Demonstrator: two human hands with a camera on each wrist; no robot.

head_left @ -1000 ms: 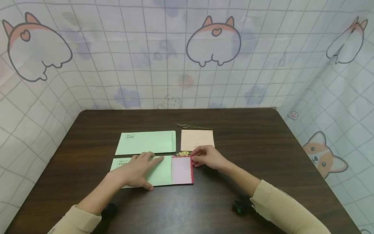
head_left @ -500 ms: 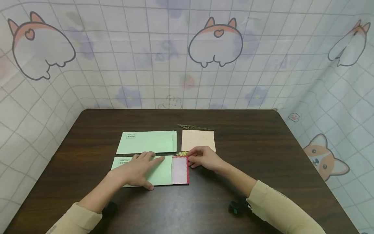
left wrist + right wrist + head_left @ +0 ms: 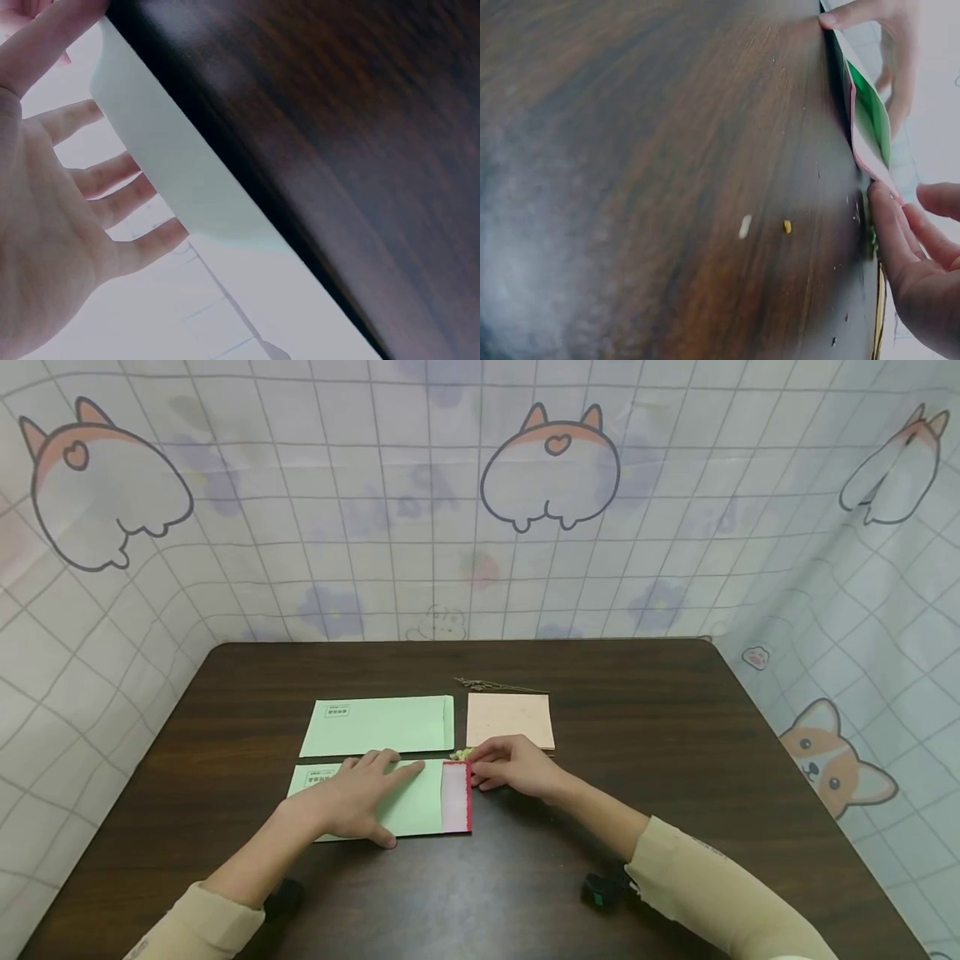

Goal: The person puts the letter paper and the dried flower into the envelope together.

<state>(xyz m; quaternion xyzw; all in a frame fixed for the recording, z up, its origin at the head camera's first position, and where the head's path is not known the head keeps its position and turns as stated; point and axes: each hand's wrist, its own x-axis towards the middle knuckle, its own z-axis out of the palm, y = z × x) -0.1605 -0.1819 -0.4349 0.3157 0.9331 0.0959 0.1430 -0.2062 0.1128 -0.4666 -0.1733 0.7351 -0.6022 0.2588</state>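
My left hand (image 3: 345, 802) rests spread over the nearer mint-green envelope (image 3: 416, 797), its fingers extended across the paper. In the left wrist view that hand (image 3: 60, 217) reaches the envelope's edge (image 3: 172, 150) with its fingertips. A pale pink card with a red border (image 3: 456, 802) lies partly inside the envelope, a narrow strip showing at the right opening. My right hand (image 3: 513, 766) pinches the card's far right corner. From the right wrist, the envelope's mouth (image 3: 871, 112) gapes green above the card (image 3: 866, 150), and the right fingers (image 3: 889, 225) hold its end.
A second green envelope (image 3: 378, 727) lies behind the first. To its right is a beige card (image 3: 508, 720), with a dried sprig (image 3: 498, 686) behind it. Small yellow flowers (image 3: 460, 754) sit by the right hand. Yellow and pale bits (image 3: 787, 226) lie on the dark table (image 3: 637, 710).
The pink card has slid left into the envelope, so less of it shows. My right hand has moved left with it, while my left hand has stayed on the envelope.
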